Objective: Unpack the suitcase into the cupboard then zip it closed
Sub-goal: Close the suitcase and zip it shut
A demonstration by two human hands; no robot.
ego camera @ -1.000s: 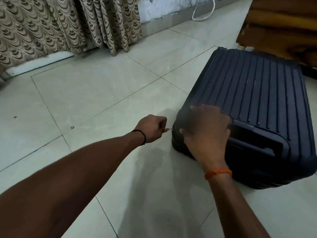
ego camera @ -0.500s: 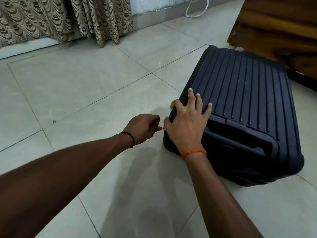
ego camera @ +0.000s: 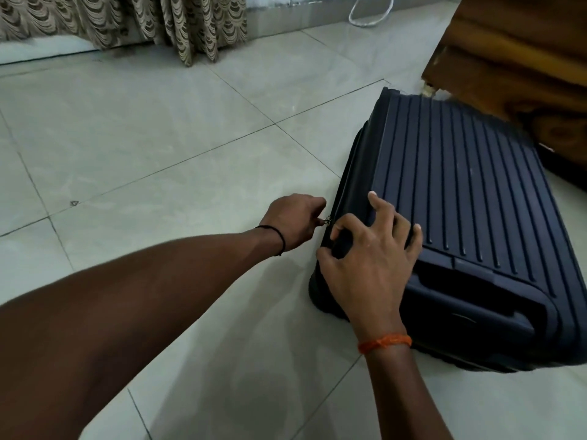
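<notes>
- Head view shows one dark blue suitcase (ego camera: 460, 223) lying flat on the tiled floor (ego camera: 158, 138), lid down, just beside a wooden furniture piece (ego camera: 524, 74).
- My left hand (ego camera: 293, 220) pinches the small metal zipper pull (ego camera: 326, 221) at the near left corner; the fingers are curled tight around it.
- My right hand (ego camera: 371, 258) presses on the lid corner with fingers spread and bent, the thumb on the side seam.
- I judge the zipping is in its last part; I cannot tell how much seam is open.
- Risk: the pull can slip from the pinch, or the slider can jam at the corner curve if the lid lifts.
- Count: one suitcase, one pull visible, two hands, one curtain (ego camera: 203, 27), one white cable (ego camera: 371, 14).
</notes>
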